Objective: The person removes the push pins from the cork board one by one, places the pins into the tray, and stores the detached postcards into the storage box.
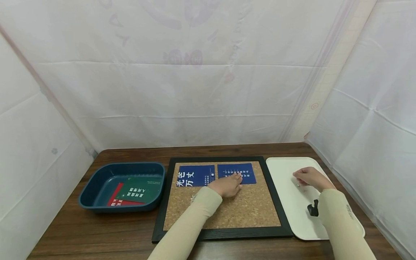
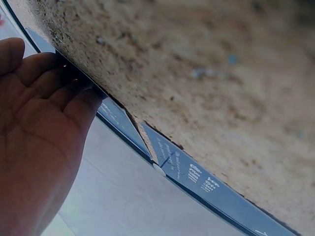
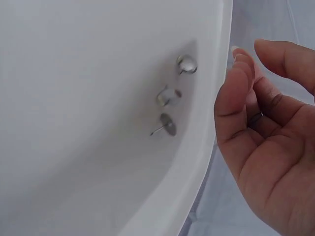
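Observation:
My left hand (image 1: 227, 185) rests with extended fingers on the lower part of a blue card (image 1: 236, 169) at the top right of a cork board (image 1: 247, 213). To its left lies another blue card (image 1: 195, 176) with large white characters, a small round tack head (image 1: 212, 174) near its right edge. Over the white tray (image 1: 282, 173) on the right hovers my right hand (image 1: 310, 177), its fingers loosely bent. In the right wrist view, thumb and forefinger stand apart, and three metal thumbtacks (image 3: 168, 124) lie in the tray. A small glint between the fingers is unclear.
At the left stands a dark teal basin (image 1: 86, 191) holding a green card (image 1: 139, 188) and a red card (image 1: 130, 203). A black object (image 1: 313, 208) sits on the tray beside my right wrist. White sheeting (image 1: 195, 90) surrounds the wooden table (image 1: 107, 231).

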Action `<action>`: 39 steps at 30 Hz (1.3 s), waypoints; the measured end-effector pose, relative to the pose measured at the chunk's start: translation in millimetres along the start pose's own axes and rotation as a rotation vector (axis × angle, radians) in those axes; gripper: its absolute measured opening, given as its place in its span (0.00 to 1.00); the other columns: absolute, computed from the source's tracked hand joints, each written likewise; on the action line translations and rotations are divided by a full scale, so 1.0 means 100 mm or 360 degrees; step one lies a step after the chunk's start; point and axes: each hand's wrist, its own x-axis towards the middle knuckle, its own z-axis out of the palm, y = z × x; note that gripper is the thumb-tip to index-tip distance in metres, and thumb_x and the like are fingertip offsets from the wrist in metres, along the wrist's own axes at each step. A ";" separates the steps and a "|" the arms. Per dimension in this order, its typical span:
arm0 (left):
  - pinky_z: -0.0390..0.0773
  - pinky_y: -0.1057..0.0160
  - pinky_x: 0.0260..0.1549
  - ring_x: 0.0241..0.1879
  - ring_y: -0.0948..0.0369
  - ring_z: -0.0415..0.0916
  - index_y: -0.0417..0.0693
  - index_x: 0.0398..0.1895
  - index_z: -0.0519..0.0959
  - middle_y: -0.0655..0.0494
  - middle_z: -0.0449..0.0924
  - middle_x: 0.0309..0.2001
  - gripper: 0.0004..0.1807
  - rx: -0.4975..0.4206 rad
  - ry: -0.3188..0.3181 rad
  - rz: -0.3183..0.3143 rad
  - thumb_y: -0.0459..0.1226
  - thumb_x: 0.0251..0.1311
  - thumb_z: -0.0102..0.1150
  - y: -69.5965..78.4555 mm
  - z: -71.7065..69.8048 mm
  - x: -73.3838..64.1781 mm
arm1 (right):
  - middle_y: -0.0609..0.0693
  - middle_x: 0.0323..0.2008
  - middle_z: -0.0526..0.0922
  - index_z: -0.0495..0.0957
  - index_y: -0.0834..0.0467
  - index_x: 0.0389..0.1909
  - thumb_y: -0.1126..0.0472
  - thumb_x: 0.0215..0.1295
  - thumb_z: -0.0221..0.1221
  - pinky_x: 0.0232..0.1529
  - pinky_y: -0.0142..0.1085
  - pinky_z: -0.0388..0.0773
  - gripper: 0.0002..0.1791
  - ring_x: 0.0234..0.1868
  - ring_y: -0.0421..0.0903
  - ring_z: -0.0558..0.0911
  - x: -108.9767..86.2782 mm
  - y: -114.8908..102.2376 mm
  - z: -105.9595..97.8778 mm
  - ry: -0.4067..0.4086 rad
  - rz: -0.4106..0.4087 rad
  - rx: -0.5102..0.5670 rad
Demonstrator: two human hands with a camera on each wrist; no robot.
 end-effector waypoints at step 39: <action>0.50 0.64 0.73 0.76 0.61 0.45 0.52 0.75 0.55 0.58 0.48 0.76 0.27 0.0009 0.0021 0.0015 0.47 0.76 0.31 -0.01 0.01 0.00 | 0.68 0.50 0.78 0.61 0.79 0.62 0.63 0.75 0.43 0.49 0.37 0.82 0.25 0.42 0.44 0.83 0.33 -0.78 0.53 -0.0292 -0.0161 0.0639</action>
